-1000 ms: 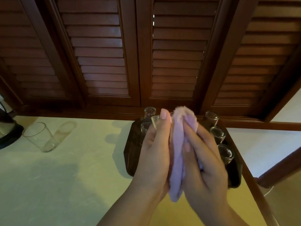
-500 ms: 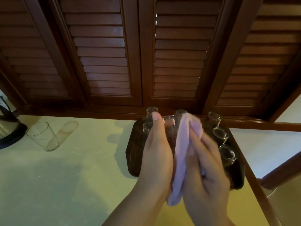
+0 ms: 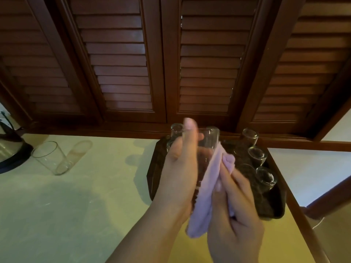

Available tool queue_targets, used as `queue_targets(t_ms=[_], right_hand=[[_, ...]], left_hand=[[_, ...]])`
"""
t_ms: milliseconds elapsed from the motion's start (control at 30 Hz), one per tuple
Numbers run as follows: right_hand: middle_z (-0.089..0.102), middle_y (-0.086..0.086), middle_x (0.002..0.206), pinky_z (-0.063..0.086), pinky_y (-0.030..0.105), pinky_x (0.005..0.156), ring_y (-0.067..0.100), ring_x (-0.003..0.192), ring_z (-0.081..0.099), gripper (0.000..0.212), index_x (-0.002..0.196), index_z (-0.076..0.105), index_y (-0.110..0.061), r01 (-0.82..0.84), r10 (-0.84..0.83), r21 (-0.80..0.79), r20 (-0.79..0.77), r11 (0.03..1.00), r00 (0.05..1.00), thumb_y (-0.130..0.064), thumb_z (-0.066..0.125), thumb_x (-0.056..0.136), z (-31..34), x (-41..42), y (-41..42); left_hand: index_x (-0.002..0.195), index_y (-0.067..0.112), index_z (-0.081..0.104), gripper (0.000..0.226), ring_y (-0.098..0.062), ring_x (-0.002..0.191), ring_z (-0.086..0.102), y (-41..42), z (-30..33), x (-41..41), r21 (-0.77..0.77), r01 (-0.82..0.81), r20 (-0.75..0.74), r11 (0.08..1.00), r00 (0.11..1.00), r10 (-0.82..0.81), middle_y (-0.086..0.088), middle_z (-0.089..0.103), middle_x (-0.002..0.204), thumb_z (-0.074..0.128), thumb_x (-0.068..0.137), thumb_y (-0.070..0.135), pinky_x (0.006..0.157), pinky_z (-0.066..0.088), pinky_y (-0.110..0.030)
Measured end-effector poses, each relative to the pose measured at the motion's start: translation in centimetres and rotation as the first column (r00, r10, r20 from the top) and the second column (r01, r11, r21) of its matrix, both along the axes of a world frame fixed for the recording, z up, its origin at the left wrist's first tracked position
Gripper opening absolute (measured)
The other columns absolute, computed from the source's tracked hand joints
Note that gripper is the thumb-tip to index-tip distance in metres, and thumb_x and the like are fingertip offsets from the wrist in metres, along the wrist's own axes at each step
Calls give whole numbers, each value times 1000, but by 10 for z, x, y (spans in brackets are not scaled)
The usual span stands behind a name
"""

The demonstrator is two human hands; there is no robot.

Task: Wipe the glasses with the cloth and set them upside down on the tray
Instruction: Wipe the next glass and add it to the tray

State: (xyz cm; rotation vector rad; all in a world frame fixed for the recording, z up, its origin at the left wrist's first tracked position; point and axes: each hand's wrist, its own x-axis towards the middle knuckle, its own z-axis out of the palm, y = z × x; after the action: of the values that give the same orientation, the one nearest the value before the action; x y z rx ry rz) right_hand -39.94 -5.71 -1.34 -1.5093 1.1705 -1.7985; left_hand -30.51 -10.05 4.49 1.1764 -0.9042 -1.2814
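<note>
1. Kettle: dark base and metallic body at the far left edge of the bench, only partly in view.
2. Upright tumbler: clear glass standing mouth-up on the bench just right of the kettle, well apart from the tray.
3. Left hand: fingers curled round the held glass, gripping its left side.
4. Held glass: clear tumbler raised above the tray's near-left part, between the two hands; its long axis runs away from the viewer and upward, with one round end pointing toward the shutters. Whether that end is the mouth or the base cannot be told.
5. Pink cloth: pressed against the glass's right side, its lower end hanging below the hands.
6. Right hand: fingers closed on the cloth, pinching it against the glass.
7. Dark tray: lies at the bench's right end.
8. Inverted glasses: a row standing base-up along the tray's right side; others are partly hidden behind the left hand.
9. Louvered wooden shutters: fill the background.
</note>
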Motion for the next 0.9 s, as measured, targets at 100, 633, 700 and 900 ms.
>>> queue_targets(t_ms=[100, 633, 700, 900], right_hand=[[65, -8, 142, 56, 22, 100, 10, 133, 62, 42, 139, 67, -20, -28, 25, 43, 63, 999, 998, -6, 59, 100, 6, -2, -11], [69, -1, 131, 53, 12, 94, 6, 123, 67, 32, 130, 71, -17, 74, -75, -81, 0, 994, 997, -10, 60, 101, 41, -20, -40], [69, -4, 133, 52, 12, 96, 5, 126, 65, 33, 132, 71, -15, 76, -80, -95, -45, 993, 996, -9, 59, 102, 38, -19, -34], [61, -8, 144, 50, 16, 105, 6, 137, 57, 33, 135, 67, -18, 92, -98, -77, -83, 993, 992, -16, 61, 102, 6, -7, -6]], left_hand=[[122, 30, 74, 72, -26, 107, 83, 3, 0, -2, -4, 58, -8, 998, 998, -58, -7, 85, 108, 69, 78, 87, 106, 61, -59], [130, 35, 76, 95, -26, 123, 77, 6, -2, -12, -66, 124, -41, 990, 991, -127, -9, 81, 126, 66, 62, 101, 113, 56, -60], [128, 32, 78, 85, -23, 123, 77, 3, 0, -12, -99, 116, -36, 988, 992, -121, -5, 82, 123, 67, 70, 95, 112, 56, -56], [120, 26, 75, 75, -26, 102, 83, 0, -2, -12, -86, -41, 55, 995, 997, 46, -7, 83, 104, 65, 78, 88, 100, 65, -57]])
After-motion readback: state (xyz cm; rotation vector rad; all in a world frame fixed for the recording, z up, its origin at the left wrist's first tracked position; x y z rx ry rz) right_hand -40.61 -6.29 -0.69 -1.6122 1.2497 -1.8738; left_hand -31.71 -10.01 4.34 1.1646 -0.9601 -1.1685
